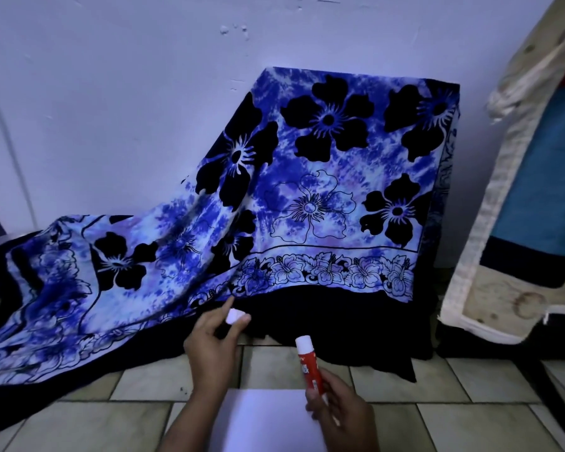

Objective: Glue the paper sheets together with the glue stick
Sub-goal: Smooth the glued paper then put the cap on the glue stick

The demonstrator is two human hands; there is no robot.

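Glue stick (309, 363) gripped near-upright in right hand (338, 411), paper sheet (261, 419) directly below; white cap (235, 316) pinched in left hand (212, 336).

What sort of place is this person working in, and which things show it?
Likely a room at home, at floor level: a tiled floor, a blue flowered cloth draped against a painted wall, a paper sheet on the tiles.

A blue-and-white cloth (323, 177) printed with black flowers drapes over a boxy shape against the pale wall (128, 76) and trails left onto the tiled floor (470, 380). At the right a wooden board (490, 298) with a cream fabric edge (503, 151) leans beside a blue panel (545, 177).
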